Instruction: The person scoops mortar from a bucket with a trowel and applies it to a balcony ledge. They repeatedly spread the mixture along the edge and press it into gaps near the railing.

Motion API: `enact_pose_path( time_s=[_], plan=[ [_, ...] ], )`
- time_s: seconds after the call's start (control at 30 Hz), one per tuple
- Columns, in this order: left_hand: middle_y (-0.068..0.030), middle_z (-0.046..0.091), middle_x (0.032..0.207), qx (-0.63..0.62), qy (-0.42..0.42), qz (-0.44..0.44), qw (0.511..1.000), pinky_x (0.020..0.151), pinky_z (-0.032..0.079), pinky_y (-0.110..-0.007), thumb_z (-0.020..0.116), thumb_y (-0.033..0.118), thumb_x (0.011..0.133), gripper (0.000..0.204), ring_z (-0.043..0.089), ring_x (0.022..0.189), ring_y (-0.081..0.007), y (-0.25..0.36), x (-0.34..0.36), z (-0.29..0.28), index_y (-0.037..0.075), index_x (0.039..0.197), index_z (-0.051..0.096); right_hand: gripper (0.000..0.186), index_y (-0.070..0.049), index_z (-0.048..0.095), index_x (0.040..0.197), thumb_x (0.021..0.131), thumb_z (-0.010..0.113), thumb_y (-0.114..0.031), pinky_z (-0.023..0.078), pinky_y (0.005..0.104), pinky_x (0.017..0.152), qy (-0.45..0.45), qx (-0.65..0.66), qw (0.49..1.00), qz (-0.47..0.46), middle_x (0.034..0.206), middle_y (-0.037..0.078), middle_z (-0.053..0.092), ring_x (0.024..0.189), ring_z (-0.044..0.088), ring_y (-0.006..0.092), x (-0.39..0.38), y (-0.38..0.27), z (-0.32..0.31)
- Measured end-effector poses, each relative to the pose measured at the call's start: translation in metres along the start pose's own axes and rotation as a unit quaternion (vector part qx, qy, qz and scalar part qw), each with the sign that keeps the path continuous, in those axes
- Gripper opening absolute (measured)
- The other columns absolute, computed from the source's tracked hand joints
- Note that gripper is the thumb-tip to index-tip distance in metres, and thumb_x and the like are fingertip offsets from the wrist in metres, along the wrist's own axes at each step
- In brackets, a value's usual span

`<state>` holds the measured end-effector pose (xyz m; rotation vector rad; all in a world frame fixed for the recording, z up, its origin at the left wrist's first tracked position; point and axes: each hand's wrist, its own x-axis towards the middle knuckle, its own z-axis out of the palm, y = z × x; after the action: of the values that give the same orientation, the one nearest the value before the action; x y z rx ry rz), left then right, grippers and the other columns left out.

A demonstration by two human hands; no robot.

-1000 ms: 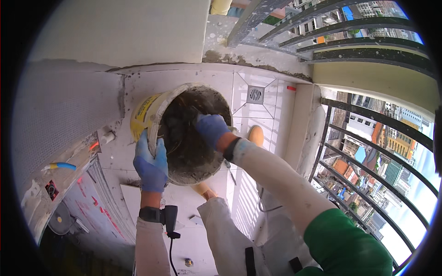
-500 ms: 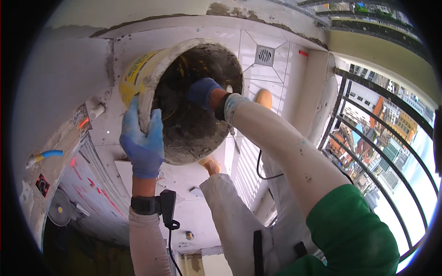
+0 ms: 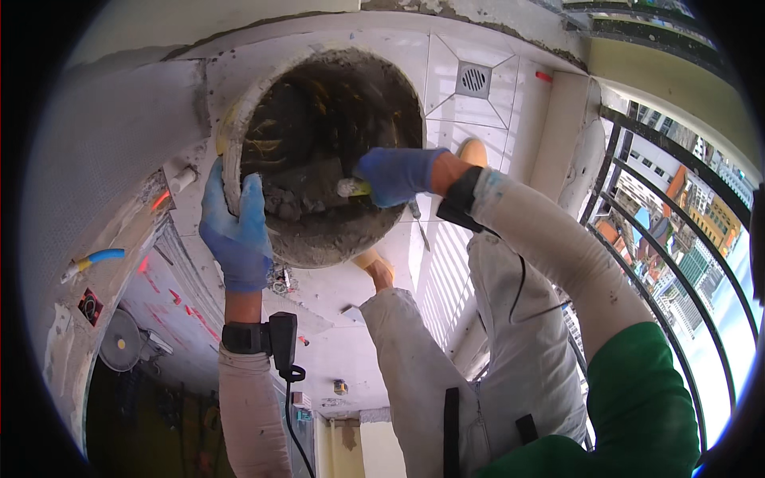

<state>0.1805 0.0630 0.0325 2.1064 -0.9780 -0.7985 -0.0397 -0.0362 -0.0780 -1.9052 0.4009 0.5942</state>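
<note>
A dirty bucket (image 3: 319, 253) lies tilted on the tiles, its dark inside streaked with grey mortar. My left hand (image 3: 235, 227), in a blue glove, grips its left rim, thumb inside. My right hand (image 3: 394, 175), also gloved, is closed round a green-and-pale handle (image 3: 355, 187) inside the bucket's mouth. A flat grey blade (image 3: 315, 179) extends leftward from that hand over lumps of mortar (image 3: 291, 203). A thin tool (image 3: 421, 227) lies on the floor to the right of the bucket.
A square drain (image 3: 472, 80) is behind the bucket. Black railings (image 3: 653, 239) line the right, with buildings beyond. My feet (image 3: 470, 153) flank the bucket's right and near side. A blue-yellow pipe end (image 3: 92, 263) and a round grey object (image 3: 121, 342) are at left.
My right hand has drawn back toward the bucket's near right, bringing the handle and blade into view. My left hand still grips the rim; the bucket's mouth now faces more upward toward the camera.
</note>
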Motion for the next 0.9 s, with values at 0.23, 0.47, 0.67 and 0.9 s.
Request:
enact_pose_path(
  time_s=[0.23, 0.47, 0.67, 0.9],
  plan=[
    [-0.0138, 0.068, 0.122, 0.053, -0.002, 0.018, 0.998, 0.092, 0.052, -0.031, 0.065, 0.012, 0.099, 0.046, 0.064, 0.103, -0.0169, -0.007, 0.002, -0.001, -0.005, 0.140, 0.056, 0.037, -0.001, 0.072, 0.107, 0.073, 0.073, -0.015, 0.058, 0.0439, 0.080, 0.067, 0.132, 0.989, 0.002, 0.094, 0.022, 0.073, 0.092, 0.072, 0.0404, -0.041, 0.034, 0.015],
    [-0.0188, 0.066, 0.128, 0.088, -0.004, -0.026, 0.996, 0.100, 0.050, -0.036, 0.061, 0.018, 0.102, 0.047, 0.065, 0.111, -0.0238, 0.001, 0.014, -0.003, -0.005, 0.142, 0.053, 0.031, -0.004, 0.068, 0.106, 0.078, 0.074, -0.016, 0.055, 0.0444, 0.077, 0.114, 0.267, 0.957, 0.023, 0.090, 0.020, 0.072, 0.086, 0.071, 0.0398, -0.135, 0.026, -0.012],
    [-0.0203, 0.064, 0.132, 0.077, -0.037, -0.039, 0.996, 0.104, 0.048, -0.038, 0.062, 0.018, 0.101, 0.049, 0.063, 0.117, -0.0266, 0.012, 0.037, 0.004, -0.007, 0.142, 0.053, 0.035, -0.006, 0.067, 0.113, 0.079, 0.072, -0.013, 0.054, 0.0396, 0.070, 0.208, 0.236, 0.949, 0.024, 0.085, 0.018, 0.070, 0.074, 0.067, 0.0376, -0.227, 0.074, -0.024],
    [-0.0205, 0.064, 0.132, 0.118, -0.019, 0.007, 0.993, 0.104, 0.048, -0.038, 0.061, 0.016, 0.101, 0.048, 0.063, 0.117, -0.0273, 0.014, 0.028, 0.005, -0.008, 0.141, 0.053, 0.046, -0.004, 0.065, 0.121, 0.080, 0.078, -0.021, 0.054, 0.0415, 0.061, 0.339, 0.113, 0.917, 0.175, 0.079, 0.020, 0.068, 0.068, 0.070, 0.0348, -0.323, 0.109, -0.096]
  ],
)
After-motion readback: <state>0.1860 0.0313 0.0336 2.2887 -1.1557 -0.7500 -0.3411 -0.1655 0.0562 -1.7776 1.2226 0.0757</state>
